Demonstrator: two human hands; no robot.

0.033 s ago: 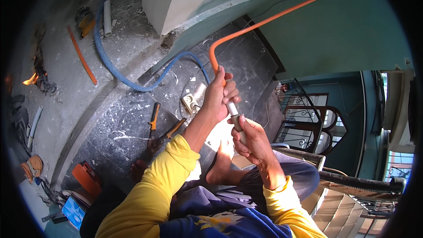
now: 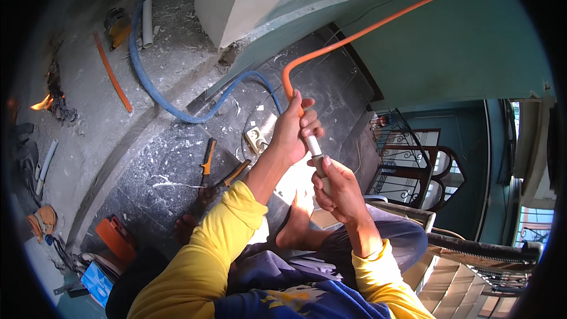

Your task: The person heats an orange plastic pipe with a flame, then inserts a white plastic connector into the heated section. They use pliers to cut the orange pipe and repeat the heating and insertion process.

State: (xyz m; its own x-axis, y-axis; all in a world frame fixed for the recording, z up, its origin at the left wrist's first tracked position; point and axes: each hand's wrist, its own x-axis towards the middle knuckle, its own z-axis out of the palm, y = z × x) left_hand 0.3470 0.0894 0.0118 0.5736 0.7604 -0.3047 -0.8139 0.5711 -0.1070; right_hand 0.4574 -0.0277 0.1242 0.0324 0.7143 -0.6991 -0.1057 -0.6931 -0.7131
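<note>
My left hand (image 2: 299, 127) is closed around the end of an orange hose (image 2: 287, 77), which rises from the grip and runs off to the upper right. A short white tube (image 2: 312, 145) comes out below my left fingers and meets a grey-brown cylindrical piece (image 2: 319, 166). Around that piece my right hand (image 2: 339, 191) is wrapped, thumb along its side. My palm hides its lower part. Both hands are in front of my body, above my bare foot (image 2: 293, 227).
A small fire (image 2: 42, 103) burns on the concrete ledge at far left. Nearby lie an orange strip (image 2: 112, 71) and a white pipe (image 2: 147, 23). A blue hose (image 2: 177, 113) crosses to the floor, near a power socket block (image 2: 255, 139) and an orange-handled tool (image 2: 208, 156). Stairs (image 2: 458, 280) descend at right.
The view has shifted very slightly. Both hands keep the same grips on the orange hose and the grey-brown cylindrical piece.
</note>
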